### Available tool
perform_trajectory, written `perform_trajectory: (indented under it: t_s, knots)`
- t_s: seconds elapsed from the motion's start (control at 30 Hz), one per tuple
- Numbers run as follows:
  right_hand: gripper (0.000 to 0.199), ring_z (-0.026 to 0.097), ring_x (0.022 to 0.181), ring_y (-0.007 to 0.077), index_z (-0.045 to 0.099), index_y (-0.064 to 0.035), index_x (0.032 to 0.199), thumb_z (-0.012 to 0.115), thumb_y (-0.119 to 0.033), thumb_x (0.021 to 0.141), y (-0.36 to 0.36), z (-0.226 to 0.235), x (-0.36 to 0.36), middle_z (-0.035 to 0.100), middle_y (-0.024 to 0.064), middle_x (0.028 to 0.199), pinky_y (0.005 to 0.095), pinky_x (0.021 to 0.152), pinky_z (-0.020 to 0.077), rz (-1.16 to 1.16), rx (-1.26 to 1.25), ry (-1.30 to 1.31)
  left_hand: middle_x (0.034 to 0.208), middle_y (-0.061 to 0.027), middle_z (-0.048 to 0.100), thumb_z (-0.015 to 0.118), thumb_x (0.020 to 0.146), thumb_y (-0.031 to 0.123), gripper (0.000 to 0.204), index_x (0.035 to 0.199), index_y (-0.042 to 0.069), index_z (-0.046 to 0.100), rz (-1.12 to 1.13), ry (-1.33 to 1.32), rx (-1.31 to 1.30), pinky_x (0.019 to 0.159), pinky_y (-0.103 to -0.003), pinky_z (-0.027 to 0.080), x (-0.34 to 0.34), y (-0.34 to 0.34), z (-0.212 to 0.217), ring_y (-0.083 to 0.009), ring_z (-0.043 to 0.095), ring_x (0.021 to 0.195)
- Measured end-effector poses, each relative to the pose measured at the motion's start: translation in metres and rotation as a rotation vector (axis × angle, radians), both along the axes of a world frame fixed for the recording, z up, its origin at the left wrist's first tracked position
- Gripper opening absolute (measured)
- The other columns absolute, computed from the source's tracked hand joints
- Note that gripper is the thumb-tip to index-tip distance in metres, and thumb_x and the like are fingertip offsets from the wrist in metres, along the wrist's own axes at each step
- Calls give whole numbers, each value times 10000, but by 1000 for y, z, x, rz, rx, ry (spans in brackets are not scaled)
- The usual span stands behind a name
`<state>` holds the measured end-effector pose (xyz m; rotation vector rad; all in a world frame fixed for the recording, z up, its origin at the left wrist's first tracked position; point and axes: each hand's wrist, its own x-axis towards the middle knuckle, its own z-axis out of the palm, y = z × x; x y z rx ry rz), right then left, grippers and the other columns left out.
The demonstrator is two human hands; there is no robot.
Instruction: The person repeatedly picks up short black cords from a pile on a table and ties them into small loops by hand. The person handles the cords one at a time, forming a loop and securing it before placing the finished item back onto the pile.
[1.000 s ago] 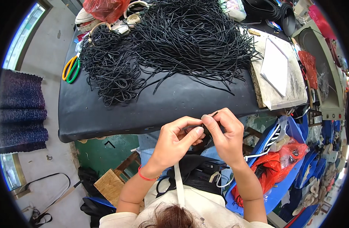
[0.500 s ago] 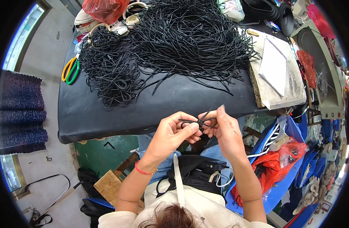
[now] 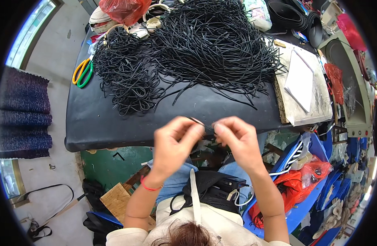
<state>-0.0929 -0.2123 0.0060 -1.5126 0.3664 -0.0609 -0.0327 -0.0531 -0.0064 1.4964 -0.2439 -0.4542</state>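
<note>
Just off the near edge of the black-covered table (image 3: 131, 127), my left hand (image 3: 176, 143) and my right hand (image 3: 238, 141) face each other, smeared a little by motion. Each is closed in a pinch on a thin black cord (image 3: 195, 120); only short bits of it show between the fingers. Whether it is knotted now I cannot make out. Beyond my hands lies a large heap of loose black cords (image 3: 219, 49). Left of that sits a smaller, looped tangle of black cords (image 3: 125, 76).
Scissors with yellow and green handles (image 3: 84, 73) lie at the table's left. A worn board (image 3: 317, 98) with a white sheet (image 3: 300, 80) is on the right. A blue bin (image 3: 309, 188) holding red plastic bags (image 3: 293, 180) stands beside my right arm.
My hands have drawn apart slightly, and the looped cord between them has tightened so its loops no longer show. The whole view has shifted a little.
</note>
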Motion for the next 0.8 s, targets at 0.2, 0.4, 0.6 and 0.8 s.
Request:
perform_trajectory:
  t_s: [0.2,0.4,0.6,0.8]
  knots:
    - [150,561,731,236,625,-2,867,637,-123,780,-23,-23,74,565,105,786,328,649,455,-186,-883,-326,974,-70,569,686,772,216,206,922,83,641,668,-841,834,871,-369,359,90,66,18,-232,481,965]
    - [70,530,796,264,611,-43,808,624,-103,776,-22,-39,94,553,86,801,364,703,413,-264,-1075,-378,1130,-103,525,671,781,177,299,1051,67,604,660,-1138,798,971,-417,309,76,38,21,-302,400,1152]
    - [84,567,752,244,610,-36,868,604,-27,785,-20,-19,68,581,80,852,339,672,429,-247,-1141,-593,1151,-99,558,597,801,47,304,1104,72,607,245,-1177,538,988,-394,336,46,-19,11,-316,445,1175]
    - [239,525,627,180,628,-8,929,678,62,706,-16,16,13,522,90,785,261,543,440,-217,-1160,-649,907,-85,615,570,822,30,266,1086,36,604,-172,-763,300,804,-324,446,32,-5,28,-222,590,846]
